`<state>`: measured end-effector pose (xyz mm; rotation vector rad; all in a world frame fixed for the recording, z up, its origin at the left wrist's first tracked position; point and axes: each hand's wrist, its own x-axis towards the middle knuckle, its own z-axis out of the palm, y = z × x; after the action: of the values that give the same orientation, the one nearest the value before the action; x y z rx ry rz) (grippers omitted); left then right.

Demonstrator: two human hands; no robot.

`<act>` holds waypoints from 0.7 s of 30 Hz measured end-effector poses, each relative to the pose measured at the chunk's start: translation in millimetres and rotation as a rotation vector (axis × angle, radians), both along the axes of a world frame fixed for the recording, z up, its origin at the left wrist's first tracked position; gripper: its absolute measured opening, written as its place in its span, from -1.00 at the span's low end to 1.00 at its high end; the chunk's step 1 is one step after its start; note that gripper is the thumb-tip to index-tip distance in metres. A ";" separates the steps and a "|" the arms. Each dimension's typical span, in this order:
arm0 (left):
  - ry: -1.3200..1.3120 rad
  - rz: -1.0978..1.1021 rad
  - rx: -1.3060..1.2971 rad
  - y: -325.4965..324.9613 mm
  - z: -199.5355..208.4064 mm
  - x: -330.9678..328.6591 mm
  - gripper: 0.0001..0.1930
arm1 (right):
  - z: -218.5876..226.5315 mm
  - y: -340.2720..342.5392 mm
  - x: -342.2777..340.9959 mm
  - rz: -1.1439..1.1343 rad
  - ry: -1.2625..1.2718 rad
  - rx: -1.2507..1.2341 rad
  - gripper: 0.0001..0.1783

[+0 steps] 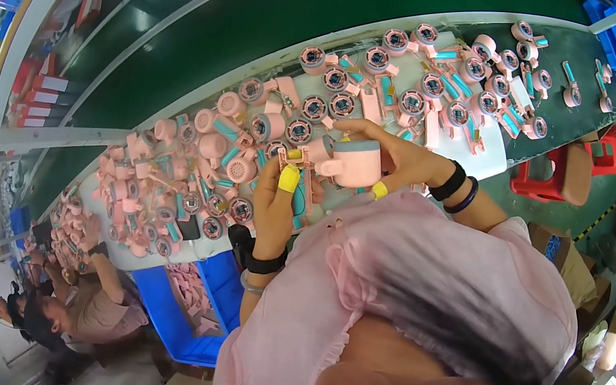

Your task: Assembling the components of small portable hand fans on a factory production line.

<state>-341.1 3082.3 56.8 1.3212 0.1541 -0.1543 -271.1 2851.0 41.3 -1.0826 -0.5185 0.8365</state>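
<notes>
Green bench (pixel 570 53) is stretching beyond the blue bin (pixel 156 299), and to that bin's upper right the right hand (pixel 404 158) is curling its fingers around a pink fan (pixel 358 167) while the left hand (pixel 273 201) is pinching an open handle (pixel 309 167), ideally keeping both steady.

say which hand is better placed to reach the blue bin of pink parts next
Probably the left hand: although it grips a pink piece, it is nearer the blue bin, on the person's left. The right hand, holding the round pink housing, is farther away.
</notes>
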 end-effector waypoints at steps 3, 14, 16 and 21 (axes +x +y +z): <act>0.024 -0.041 -0.007 7.4 -1.5 -4.2 -0.75 | 8.7 0.0 -7.0 -0.014 0.050 -0.039 0.01; 0.122 -0.187 -0.032 12.4 3.8 -14.6 -0.60 | 45.1 19.8 13.4 -0.188 -0.403 -0.146 -0.40; 0.014 -0.250 0.022 12.2 2.9 -16.1 -0.58 | 44.9 24.9 24.6 -0.086 -0.392 -0.177 -0.46; -0.065 -0.285 0.130 6.3 8.0 -19.5 -0.60 | 46.6 33.9 47.5 0.028 -0.406 -0.377 -0.42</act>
<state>-360.6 3088.5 64.8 1.4725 -0.0819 -0.3467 -223.6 2884.9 87.9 -1.6125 -0.7328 0.7570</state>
